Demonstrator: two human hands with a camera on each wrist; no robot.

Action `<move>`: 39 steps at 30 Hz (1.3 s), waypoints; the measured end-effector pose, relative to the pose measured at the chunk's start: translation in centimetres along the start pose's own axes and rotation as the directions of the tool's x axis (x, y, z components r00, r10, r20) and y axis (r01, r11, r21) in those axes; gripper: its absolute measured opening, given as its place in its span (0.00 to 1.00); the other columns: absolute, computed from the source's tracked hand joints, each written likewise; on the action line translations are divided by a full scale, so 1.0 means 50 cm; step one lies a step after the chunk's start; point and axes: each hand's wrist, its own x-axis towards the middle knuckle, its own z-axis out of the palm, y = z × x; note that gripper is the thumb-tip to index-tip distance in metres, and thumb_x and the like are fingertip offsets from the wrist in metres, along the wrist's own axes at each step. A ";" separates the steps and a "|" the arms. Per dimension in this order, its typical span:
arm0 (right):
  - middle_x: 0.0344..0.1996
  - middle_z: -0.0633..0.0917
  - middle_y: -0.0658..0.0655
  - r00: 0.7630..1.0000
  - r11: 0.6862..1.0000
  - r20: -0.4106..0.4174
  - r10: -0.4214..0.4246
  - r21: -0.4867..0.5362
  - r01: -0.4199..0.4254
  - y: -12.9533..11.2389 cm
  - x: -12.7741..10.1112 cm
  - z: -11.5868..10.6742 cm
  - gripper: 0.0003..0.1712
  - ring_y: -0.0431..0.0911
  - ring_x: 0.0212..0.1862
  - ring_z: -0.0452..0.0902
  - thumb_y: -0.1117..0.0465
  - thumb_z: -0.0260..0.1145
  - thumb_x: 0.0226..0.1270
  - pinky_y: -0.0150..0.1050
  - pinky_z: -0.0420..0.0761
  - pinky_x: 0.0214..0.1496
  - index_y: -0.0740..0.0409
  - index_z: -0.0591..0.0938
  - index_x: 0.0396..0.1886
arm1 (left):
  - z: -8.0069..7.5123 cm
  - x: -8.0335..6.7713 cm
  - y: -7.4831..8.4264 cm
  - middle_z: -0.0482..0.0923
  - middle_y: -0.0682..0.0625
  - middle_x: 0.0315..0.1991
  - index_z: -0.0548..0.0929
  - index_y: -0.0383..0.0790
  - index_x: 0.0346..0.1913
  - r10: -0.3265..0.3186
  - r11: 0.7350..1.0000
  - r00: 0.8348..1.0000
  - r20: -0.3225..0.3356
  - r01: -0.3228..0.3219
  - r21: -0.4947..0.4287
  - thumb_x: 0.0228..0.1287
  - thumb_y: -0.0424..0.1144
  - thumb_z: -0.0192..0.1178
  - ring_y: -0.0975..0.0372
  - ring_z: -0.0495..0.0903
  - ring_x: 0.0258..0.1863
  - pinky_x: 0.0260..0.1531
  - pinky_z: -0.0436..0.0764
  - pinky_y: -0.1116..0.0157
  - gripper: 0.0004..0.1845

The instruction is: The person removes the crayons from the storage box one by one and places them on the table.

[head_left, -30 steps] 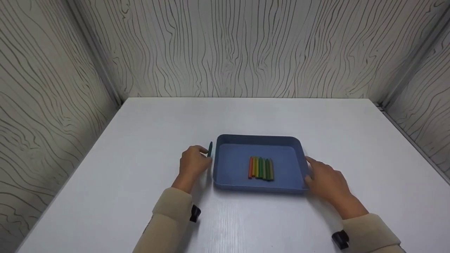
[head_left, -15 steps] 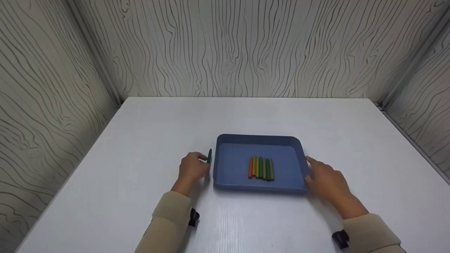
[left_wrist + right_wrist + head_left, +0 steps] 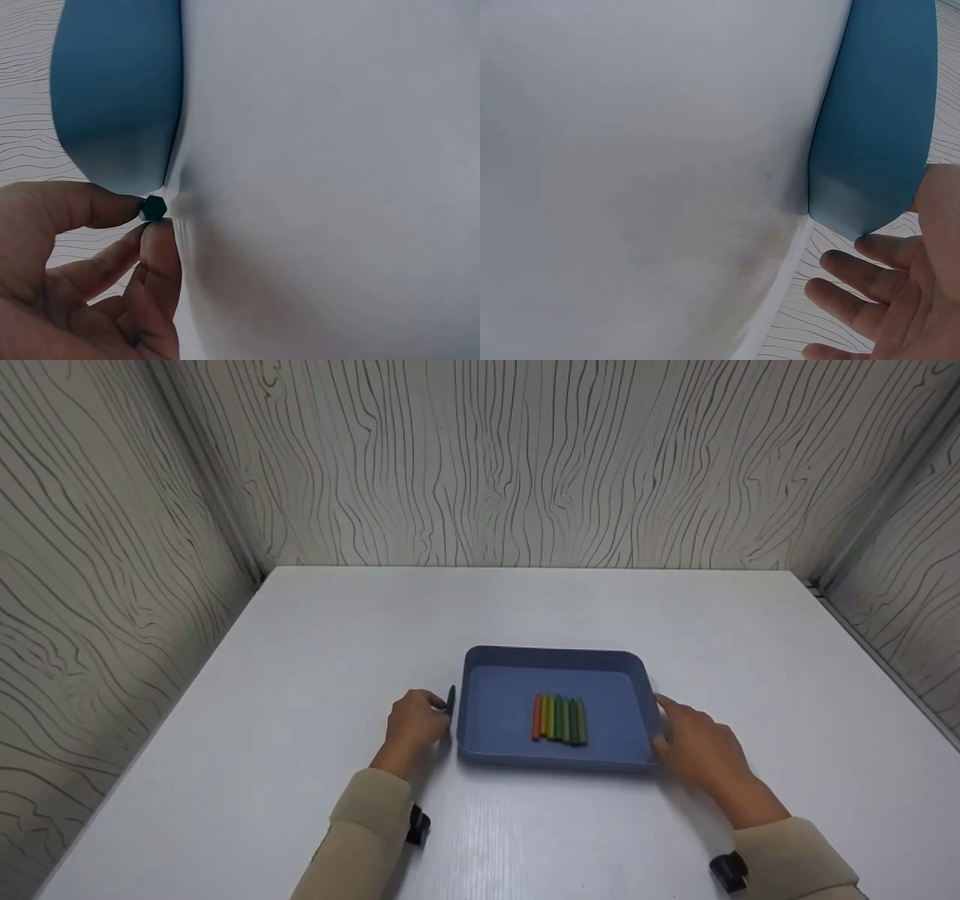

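A dark green crayon (image 3: 451,699) is pinched between the thumb and index finger of my left hand (image 3: 417,723), just outside the tray's left wall. In the left wrist view the crayon's six-sided end (image 3: 154,208) points at the camera. At the right side, my right hand (image 3: 703,744) holds the blue tray (image 3: 495,697) by its wall, thumb at the rim and index fingertip against the outside. The other fingers (image 3: 851,307) of that hand are spread apart from it. Inside the tray lies a row of crayons (image 3: 559,718), red, yellow and several greens, side by side.
The tray stands on a white table (image 3: 337,645), with bare surface around it. Wood-patterned panels (image 3: 487,465) rise behind the table and at both sides. A dark wrist camera (image 3: 418,825) sits at each sleeve.
My left hand has come a little nearer along the tray's left side, with the crayon still pinched. My right hand, the tray and the row of crayons have stayed in place.
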 end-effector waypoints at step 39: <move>0.56 0.75 0.72 1.000 1.000 0.003 -0.001 -0.009 0.001 -0.006 -0.006 -0.003 0.32 0.67 0.55 0.71 0.64 0.57 0.62 0.63 0.69 0.48 0.70 0.66 0.66 | -0.043 0.002 -0.005 0.70 0.35 0.60 0.71 0.32 0.65 0.143 0.973 0.982 -0.122 -0.117 0.199 0.57 0.57 0.63 0.43 0.69 0.59 0.52 0.69 0.43 0.39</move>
